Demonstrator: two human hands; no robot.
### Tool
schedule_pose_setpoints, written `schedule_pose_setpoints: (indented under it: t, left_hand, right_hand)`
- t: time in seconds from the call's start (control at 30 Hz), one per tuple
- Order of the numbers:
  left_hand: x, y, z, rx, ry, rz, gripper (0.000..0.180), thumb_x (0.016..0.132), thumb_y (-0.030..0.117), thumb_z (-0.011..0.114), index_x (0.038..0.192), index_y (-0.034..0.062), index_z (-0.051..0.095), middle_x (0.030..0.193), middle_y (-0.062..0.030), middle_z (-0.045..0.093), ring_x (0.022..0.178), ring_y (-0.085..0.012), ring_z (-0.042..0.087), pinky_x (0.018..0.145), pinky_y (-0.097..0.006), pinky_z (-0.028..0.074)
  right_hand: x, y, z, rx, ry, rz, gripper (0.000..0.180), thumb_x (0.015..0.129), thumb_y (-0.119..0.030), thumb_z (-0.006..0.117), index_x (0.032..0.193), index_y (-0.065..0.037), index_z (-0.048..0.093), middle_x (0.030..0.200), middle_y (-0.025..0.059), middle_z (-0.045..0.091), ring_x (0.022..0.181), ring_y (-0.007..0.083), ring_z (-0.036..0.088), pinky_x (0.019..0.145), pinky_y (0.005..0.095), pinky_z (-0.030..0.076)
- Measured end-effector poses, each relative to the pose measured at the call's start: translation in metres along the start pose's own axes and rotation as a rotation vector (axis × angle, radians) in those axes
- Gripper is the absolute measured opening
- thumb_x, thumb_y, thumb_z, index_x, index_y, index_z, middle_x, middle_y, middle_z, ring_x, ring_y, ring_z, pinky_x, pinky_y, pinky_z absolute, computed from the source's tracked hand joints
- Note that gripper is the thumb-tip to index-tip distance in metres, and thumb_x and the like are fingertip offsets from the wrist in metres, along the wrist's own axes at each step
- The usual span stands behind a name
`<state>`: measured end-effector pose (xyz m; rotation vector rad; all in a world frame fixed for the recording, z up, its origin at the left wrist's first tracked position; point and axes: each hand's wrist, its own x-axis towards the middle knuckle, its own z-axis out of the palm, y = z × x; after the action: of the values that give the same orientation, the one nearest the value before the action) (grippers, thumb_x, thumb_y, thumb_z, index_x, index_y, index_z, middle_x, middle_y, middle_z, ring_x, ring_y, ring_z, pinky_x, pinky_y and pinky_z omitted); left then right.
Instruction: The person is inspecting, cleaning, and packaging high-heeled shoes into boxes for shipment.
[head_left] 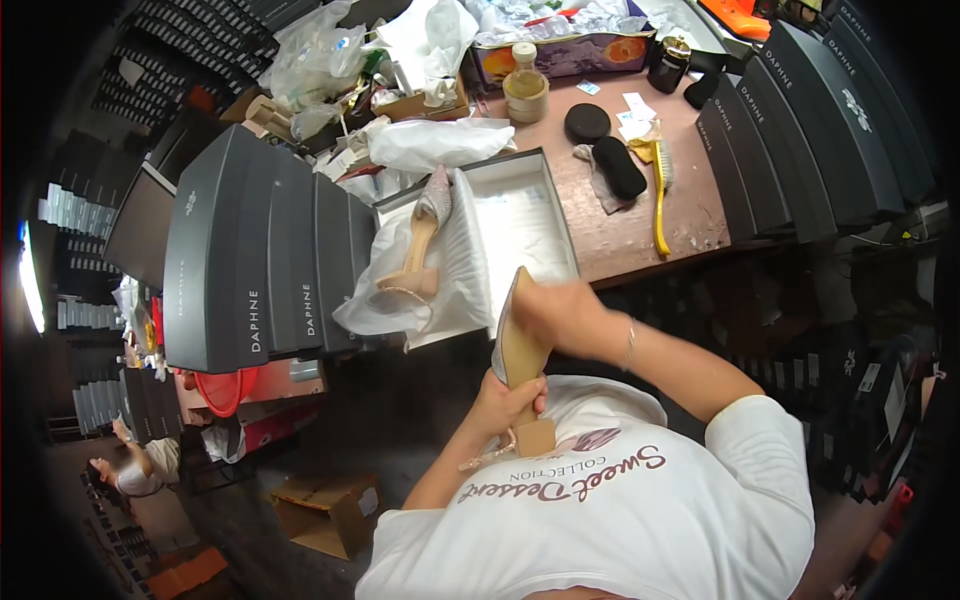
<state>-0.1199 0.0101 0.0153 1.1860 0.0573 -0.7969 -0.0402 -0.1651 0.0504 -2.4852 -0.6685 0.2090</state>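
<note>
Left hand (505, 400) clenched on shoe (520, 350) heel, right hand (550, 312) grasping its toe, sole up for inspection just below open box (560, 215) holding its mate (420, 245).

A shoe stockroom or packing workshop: dark shoe boxes (255, 260) stand stacked around a cluttered desk (640, 225), with an open box (520, 215), brushes (660, 195) and tissue paper (430, 145).
</note>
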Motion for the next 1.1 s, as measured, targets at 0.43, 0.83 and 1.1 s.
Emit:
schedule_pose_setpoints:
  t: [0.43,0.83,1.1]
  left_hand:
    - [-0.002,0.003,-0.001,0.089,0.034,0.074,0.014,0.087,0.013,0.064,0.081,0.0020,0.058,0.067,-0.0039,0.058,0.058,-0.0123,0.058,0.054,-0.026,0.049]
    - [-0.004,-0.005,-0.009,-0.129,-0.068,-0.032,0.019,0.084,0.013,0.067,0.098,0.0042,0.058,0.075,-0.0041,0.059,0.059,-0.0137,0.058,0.052,-0.027,0.049]
    - [-0.006,-0.006,-0.006,-0.141,-0.072,-0.045,0.029,0.081,0.009,0.067,0.106,0.0019,0.054,0.078,-0.0075,0.061,0.061,-0.0149,0.059,0.055,-0.028,0.050]
  right_hand:
    - [-0.018,-0.028,0.008,-0.011,0.160,-0.510,0.014,0.080,-0.018,0.060,0.083,-0.005,0.054,0.076,0.0121,0.063,0.062,0.0320,0.064,0.052,0.0416,0.051]
    - [-0.008,0.020,-0.001,-0.113,0.252,-0.156,0.008,0.079,-0.013,0.059,0.082,-0.008,0.054,0.069,0.0079,0.059,0.058,0.0268,0.062,0.045,0.0356,0.048]
    - [-0.016,0.002,0.001,-0.085,0.070,-0.126,0.011,0.078,-0.015,0.059,0.079,-0.005,0.053,0.066,0.0106,0.057,0.058,0.0288,0.063,0.048,0.0370,0.050]
